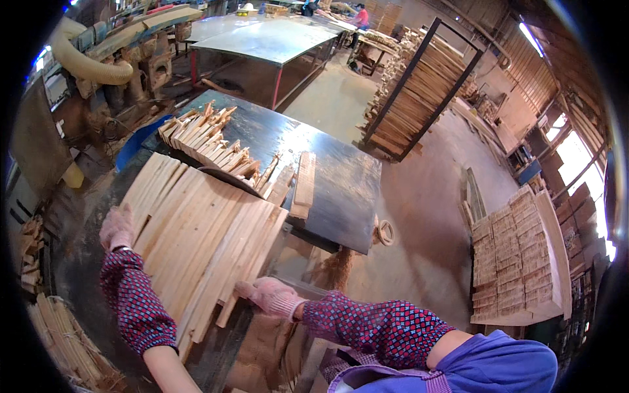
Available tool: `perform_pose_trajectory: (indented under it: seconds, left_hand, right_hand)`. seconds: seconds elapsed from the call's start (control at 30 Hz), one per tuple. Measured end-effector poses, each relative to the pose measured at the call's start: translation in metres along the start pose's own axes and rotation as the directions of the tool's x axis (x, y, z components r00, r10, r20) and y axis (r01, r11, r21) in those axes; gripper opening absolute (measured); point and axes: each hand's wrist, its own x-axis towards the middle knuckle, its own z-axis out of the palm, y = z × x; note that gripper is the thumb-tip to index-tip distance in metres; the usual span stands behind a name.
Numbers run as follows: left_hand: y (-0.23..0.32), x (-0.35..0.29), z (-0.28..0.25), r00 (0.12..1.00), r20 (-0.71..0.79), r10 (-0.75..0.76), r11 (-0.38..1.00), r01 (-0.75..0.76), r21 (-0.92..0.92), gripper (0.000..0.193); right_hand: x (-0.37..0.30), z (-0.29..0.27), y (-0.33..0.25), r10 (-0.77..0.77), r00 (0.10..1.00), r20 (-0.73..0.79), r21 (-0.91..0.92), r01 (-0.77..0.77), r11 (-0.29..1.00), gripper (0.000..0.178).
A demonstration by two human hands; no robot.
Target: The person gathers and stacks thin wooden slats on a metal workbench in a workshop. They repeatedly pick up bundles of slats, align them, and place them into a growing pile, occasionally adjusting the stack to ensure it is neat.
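Observation:
A row of long pale wooden strips (203, 229) lies side by side on a dark machine table (344, 190), their near ends uneven. At its left side my left hand (116, 227), in a pink glove, is closed against the outermost strip. My right hand (272, 296), also gloved in pink, presses with closed fingers on the right edge near the closer end. Between them the hands hold the row together. Past the far ends, a thin dark curved plate (230, 179) separates the strips from short jagged wood offcuts (206, 137). Two short boards (303, 187) lie right of the offcuts.
A stack of cut wood blocks (514, 259) stands at the right. A dark metal rack (422, 92) full of wood is farther back. Bundled sticks (72, 344) lie at lower left. A handwheel (384, 232) sticks out from the table's right side. A large metal-topped table (275, 42) stands behind.

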Motion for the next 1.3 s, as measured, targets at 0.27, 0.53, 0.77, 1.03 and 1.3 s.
perform_pose_trajectory:
  seconds: [0.27,0.53,0.77,1.03,1.3]
  left_hand:
    - [0.014,0.016,0.030,0.999,0.024,0.031,0.991,-0.034,0.130,0.063]
    - [0.028,-0.009,0.014,0.999,0.036,0.015,0.997,-0.017,0.076,0.058]
    - [0.020,-0.002,0.043,0.995,0.083,0.055,0.993,-0.063,0.102,0.059]
    - [0.031,-0.001,0.050,0.980,0.190,0.068,0.997,-0.075,0.033,0.055]
    - [0.005,-0.013,0.088,0.961,0.278,0.002,0.999,0.009,-0.038,0.061]
  right_hand:
    - [-0.031,-0.046,-0.008,0.177,0.973,0.150,0.130,-0.197,0.972,0.068]
    - [-0.021,-0.053,-0.010,0.152,0.928,0.341,-0.038,-0.148,0.988,0.050]
    - [-0.009,-0.063,-0.003,0.455,0.830,0.323,0.240,-0.536,0.809,0.053]
    - [0.008,-0.080,0.003,0.544,0.828,0.136,0.225,-0.561,0.797,0.056]
    - [0.053,-0.106,0.022,0.488,0.871,0.063,-0.139,-0.476,0.868,0.055]
